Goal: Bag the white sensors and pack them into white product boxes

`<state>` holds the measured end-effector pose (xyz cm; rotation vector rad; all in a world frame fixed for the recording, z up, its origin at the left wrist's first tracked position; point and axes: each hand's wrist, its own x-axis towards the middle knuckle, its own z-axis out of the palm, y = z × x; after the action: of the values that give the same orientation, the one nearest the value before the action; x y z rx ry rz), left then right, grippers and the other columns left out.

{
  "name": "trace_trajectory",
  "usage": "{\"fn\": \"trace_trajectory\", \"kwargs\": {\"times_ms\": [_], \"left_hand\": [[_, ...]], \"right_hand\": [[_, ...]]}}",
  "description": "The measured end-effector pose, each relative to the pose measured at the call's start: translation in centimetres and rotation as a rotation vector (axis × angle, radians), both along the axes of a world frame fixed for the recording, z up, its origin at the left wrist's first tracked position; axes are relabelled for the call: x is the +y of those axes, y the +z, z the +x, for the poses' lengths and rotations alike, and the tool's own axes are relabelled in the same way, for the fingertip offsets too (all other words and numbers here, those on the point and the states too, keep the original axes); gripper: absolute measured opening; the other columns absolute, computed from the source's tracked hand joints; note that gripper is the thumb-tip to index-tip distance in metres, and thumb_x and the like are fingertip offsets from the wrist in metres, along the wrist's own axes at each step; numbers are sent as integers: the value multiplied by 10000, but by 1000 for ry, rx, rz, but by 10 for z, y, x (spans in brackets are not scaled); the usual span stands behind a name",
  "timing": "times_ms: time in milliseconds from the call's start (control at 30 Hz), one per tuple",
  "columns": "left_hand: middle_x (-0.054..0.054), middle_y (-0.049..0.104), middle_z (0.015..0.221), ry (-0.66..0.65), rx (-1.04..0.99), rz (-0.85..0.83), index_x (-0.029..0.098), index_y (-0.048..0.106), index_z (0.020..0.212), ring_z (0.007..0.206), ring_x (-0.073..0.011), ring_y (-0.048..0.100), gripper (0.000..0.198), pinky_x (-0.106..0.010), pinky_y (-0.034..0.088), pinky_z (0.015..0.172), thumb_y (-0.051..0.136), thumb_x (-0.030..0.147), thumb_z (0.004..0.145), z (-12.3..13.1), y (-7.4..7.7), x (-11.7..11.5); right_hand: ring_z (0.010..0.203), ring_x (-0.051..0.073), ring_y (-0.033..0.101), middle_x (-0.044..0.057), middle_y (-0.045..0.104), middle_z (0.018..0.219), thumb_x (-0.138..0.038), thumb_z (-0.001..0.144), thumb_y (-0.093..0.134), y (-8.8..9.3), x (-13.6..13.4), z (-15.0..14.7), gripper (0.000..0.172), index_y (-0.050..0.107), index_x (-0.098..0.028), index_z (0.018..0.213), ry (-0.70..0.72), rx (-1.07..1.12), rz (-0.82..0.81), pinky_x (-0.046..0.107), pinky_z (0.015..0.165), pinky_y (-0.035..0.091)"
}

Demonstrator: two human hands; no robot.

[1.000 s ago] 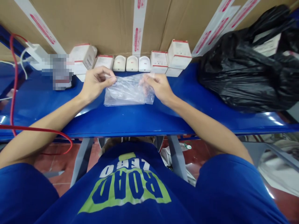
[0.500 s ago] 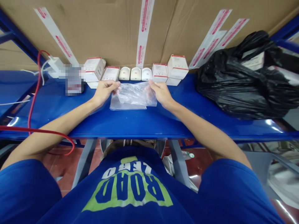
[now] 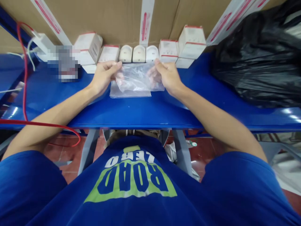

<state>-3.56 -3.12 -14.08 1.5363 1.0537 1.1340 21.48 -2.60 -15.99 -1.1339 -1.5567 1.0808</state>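
Observation:
A clear plastic bag (image 3: 136, 78) is stretched between my two hands, a little above the blue table. My left hand (image 3: 103, 77) pinches its left upper edge between thumb and fingers. At the right upper edge my right hand (image 3: 168, 77) grips it the same way, some fingers showing through the film. Beneath it another flat clear plastic sheet or bag (image 3: 130, 93) lies on the table. Just behind the bag stand three rounded devices, two cream (image 3: 125, 54) and one white (image 3: 152, 54), side by side.
White boxes with red edges flank the devices, left (image 3: 87, 47) and right (image 3: 192, 42). A black plastic bag (image 3: 254, 69) bulges at the right. A white plug (image 3: 43, 45) and red cable (image 3: 25, 88) are at the left. Cardboard (image 3: 117, 18) stands behind the blue table (image 3: 131, 114).
The view has tilted down and come nearer, so the boxes and devices look larger. Both hands still hold the plastic bag, its grip points slightly farther apart in the picture.

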Motion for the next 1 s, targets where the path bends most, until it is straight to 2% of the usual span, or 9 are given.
{"fn": "trace_trajectory", "kwargs": {"times_ms": [100, 200, 300, 433, 533, 633, 800, 900, 1000], "left_hand": [[8, 630, 636, 9, 32, 17, 184, 585, 651, 588, -97, 528, 409, -245, 478, 608, 710, 373, 990, 2, 0, -2], [11, 624, 616, 27, 37, 54, 186, 598, 639, 566, -93, 526, 417, -259, 474, 619, 677, 360, 1009, 1, 2, -4], [12, 637, 633, 59, -68, 51, 189, 612, 703, 572, -104, 563, 328, -267, 484, 631, 747, 370, 941, 2, 5, -7], [6, 653, 653, -3, -121, -27, 185, 665, 747, 610, -124, 612, 220, -262, 502, 629, 842, 306, 797, 4, 8, -12], [13, 635, 614, 4, -89, -8, 184, 676, 701, 579, -112, 586, 197, -250, 499, 611, 859, 245, 740, 3, 8, -12], [29, 630, 618, 42, -141, 11, 195, 675, 713, 564, -103, 572, 198, -236, 490, 591, 870, 168, 701, 1, 9, -9], [45, 604, 637, 74, -216, -3, 192, 637, 696, 579, -83, 570, 285, -210, 467, 587, 884, 56, 660, -1, 10, -6], [45, 616, 651, 50, -256, -57, 196, 679, 736, 572, -82, 562, 263, -207, 456, 566, 907, 93, 656, -1, 10, -7], [29, 613, 622, 11, -240, -146, 192, 697, 702, 541, -95, 542, 214, -234, 449, 552, 892, 260, 755, -2, 6, -6]], "right_hand": [[705, 181, 709, 17, 635, 677, -775, 950, 489, -3, 0, 2, 676, 755, -156, 997, 12, 21, -16, 287, 615, 561], [691, 184, 704, 33, 655, 692, -755, 946, 530, -1, -4, 1, 651, 749, -145, 1009, 1, 40, -23, 296, 606, 565], [575, 157, 644, 24, 610, 604, -736, 934, 578, 6, -8, -4, 616, 749, -144, 917, -5, 81, -19, 278, 527, 519], [457, 116, 538, -5, 551, 524, -697, 959, 570, 15, -14, -9, 574, 717, -171, 781, 26, 128, -35, 265, 467, 451], [438, 92, 489, -21, 552, 516, -601, 989, 594, 18, -16, -9, 494, 689, -189, 734, 21, 111, -32, 252, 472, 413], [436, 75, 447, -39, 561, 513, -474, 988, 644, 18, -17, -8, 381, 671, -199, 726, 9, 87, 27, 242, 484, 390], [468, 83, 478, -61, 546, 513, -229, 954, 663, 21, -17, -9, 210, 645, -205, 746, -34, 87, 44, 241, 517, 405], [478, 76, 446, -67, 509, 514, -139, 954, 618, 24, -18, -12, 268, 607, -202, 695, -62, 82, 48, 235, 521, 378], [489, 77, 443, -56, 503, 535, -173, 991, 592, 25, -18, -13, 352, 563, -202, 641, -68, 85, 56, 239, 531, 379]]}}
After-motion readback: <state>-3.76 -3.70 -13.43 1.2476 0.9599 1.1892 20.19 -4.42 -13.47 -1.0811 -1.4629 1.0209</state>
